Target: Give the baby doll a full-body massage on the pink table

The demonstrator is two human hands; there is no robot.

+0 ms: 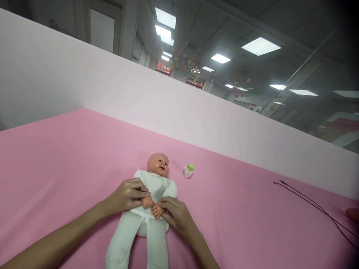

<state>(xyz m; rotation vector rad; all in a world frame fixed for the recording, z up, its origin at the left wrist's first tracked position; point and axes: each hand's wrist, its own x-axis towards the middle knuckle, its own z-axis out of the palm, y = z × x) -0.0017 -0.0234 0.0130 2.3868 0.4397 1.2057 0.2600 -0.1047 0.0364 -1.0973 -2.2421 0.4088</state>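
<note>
A baby doll (158, 186) in white clothes lies face up on the pink surface, its legs toward me. My left hand (130, 194) is closed around the doll's arm on the left, near the wrist. With my right hand (176, 215) I grip the other arm, also by the wrist. Both small doll hands meet over the lower belly, between my fingers. To the right of the doll's head stands a small clear bottle (188, 170) with a green cap, slightly tilted in view and apart from both hands.
The pink surface (238, 209) runs up to a low white wall (179, 108) behind the doll. Thin black cables (311, 203) lie on the right. A fingertip-like shape (352, 214) shows at the right edge; whose it is I cannot tell.
</note>
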